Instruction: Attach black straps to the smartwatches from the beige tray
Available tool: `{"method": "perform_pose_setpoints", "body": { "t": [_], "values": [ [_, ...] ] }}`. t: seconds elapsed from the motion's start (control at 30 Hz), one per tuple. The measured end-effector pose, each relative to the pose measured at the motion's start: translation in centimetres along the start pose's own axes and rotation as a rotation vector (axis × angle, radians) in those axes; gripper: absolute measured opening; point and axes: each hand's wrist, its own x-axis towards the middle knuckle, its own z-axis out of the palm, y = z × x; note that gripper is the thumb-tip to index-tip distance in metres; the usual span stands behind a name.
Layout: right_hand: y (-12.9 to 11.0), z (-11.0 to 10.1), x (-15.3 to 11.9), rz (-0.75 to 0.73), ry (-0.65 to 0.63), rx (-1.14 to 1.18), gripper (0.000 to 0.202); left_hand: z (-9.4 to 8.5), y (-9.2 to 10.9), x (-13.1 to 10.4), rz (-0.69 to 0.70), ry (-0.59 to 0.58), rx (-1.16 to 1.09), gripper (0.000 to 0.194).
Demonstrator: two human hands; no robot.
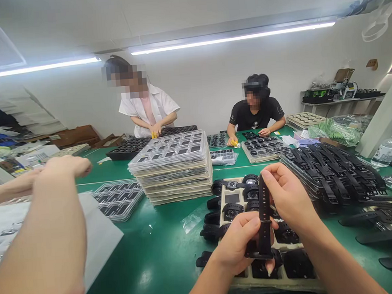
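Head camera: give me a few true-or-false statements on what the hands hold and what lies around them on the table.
1. Both hands hold one black watch strap. True: the left hand grips its lower end, the right hand its upper end.
2. The strap is held above a tray of watches. True.
3. The table is red. False: it is green.
4. The stack of trays stands right of the hands. False: it stands to their left, further back.
5. A pile of black straps lies right of the hands. True.
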Motion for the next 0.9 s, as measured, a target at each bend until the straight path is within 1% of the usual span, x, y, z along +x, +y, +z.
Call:
{"method": "perform_pose_setpoints", "body": {
  "t": [0.13, 0.23, 0.3, 0.33, 0.4, 0.47, 0.53, 0.6, 0.67, 0.73, 0.83, 0.9],
  "values": [
    [0.1, 0.1, 0.3, 0.000, 0.005, 0.001, 0.036, 0.0, -0.2, 0.1, -0.015, -0.033, 0.022, 0.049],
    [0.2, 0.1, 0.4, 0.001, -0.010, -0.001, 0.036, 0.1, -0.3, 0.0, -0.019, -0.012, 0.049, 0.052],
    [0.2, -0.2, 0.0, 0.001, -0.014, -0.011, 0.035, 0.4, 0.1, -0.2, 0.005, 0.039, 0.154, 0.056],
    [0.2, -0.5, -0.3, -0.003, -0.016, -0.024, 0.034, 0.7, 0.4, -0.4, 0.036, 0.078, 0.264, 0.056],
    [0.4, -1.3, -1.4, -0.020, -0.032, -0.063, 0.033, 1.3, 1.3, -0.9, 0.134, 0.176, 0.588, 0.047],
    [0.6, -2.2, -2.8, -0.045, -0.091, -0.129, 0.040, 1.8, 2.0, -1.3, 0.266, 0.261, 0.945, 0.031],
    [0.9, -2.7, -4.2, -0.061, -0.169, -0.203, 0.041, 1.9, 2.3, -1.6, 0.399, 0.278, 1.230, 0.023],
    [1.3, -2.9, -5.3, -0.028, -0.175, -0.232, 0.038, 1.8, 2.3, -1.7, 0.526, 0.251, 1.432, 0.024],
    [1.6, -2.7, -5.9, 0.047, -0.125, -0.188, 0.038, 1.5, 2.0, -1.7, 0.631, 0.225, 1.548, 0.030],
    [2.0, -2.4, -6.1, 0.123, -0.076, -0.107, 0.043, 1.3, 1.7, -1.7, 0.706, 0.225, 1.603, 0.037],
    [2.6, -2.0, -6.1, 0.202, -0.011, 0.063, 0.046, 1.2, 1.4, -1.7, 0.758, 0.205, 1.629, 0.040],
    [2.9, -1.8, -6.1, 0.259, 0.021, 0.227, 0.047, 1.1, 1.3, -1.7, 0.843, 0.203, 1.596, 0.043]
  ]
}}
